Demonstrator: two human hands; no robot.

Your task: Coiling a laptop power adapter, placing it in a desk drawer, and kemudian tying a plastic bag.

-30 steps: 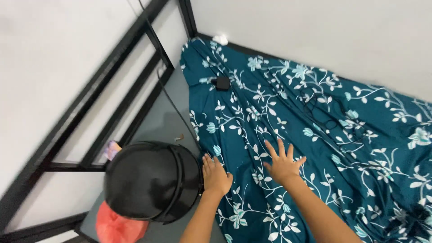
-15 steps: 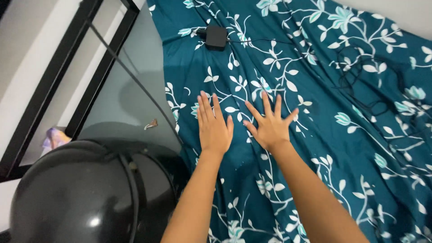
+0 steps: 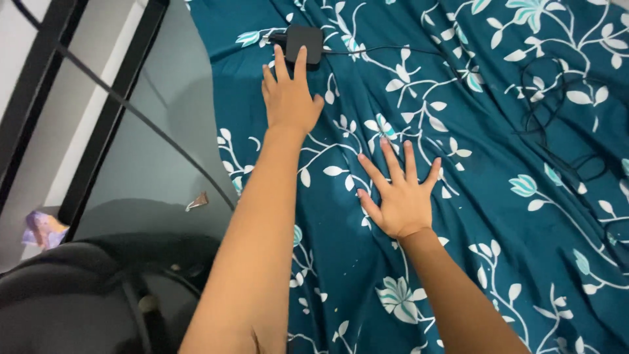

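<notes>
A teal bed sheet (image 3: 485,131) with white and light-blue flowers covers the mattress. My left hand (image 3: 287,98) is stretched far forward, flat on the sheet, fingertips touching a small black power adapter (image 3: 305,40) that lies near the sheet's left edge. My right hand (image 3: 400,193) rests palm down on the sheet nearer to me, fingers spread, holding nothing. A thin black cable (image 3: 557,105) runs from the adapter to the right and coils loosely on the sheet.
A black metal bed frame (image 3: 98,124) and a grey floor lie left of the mattress. A black rounded bin (image 3: 98,301) stands at the lower left. A thin black cord (image 3: 131,111) crosses the floor, with a small scrap (image 3: 196,200) and crumpled wrapper (image 3: 42,228) nearby.
My left hand has slid forward across the sheet up to the black adapter. The right hand stayed flat on the sheet while the view moved closer.
</notes>
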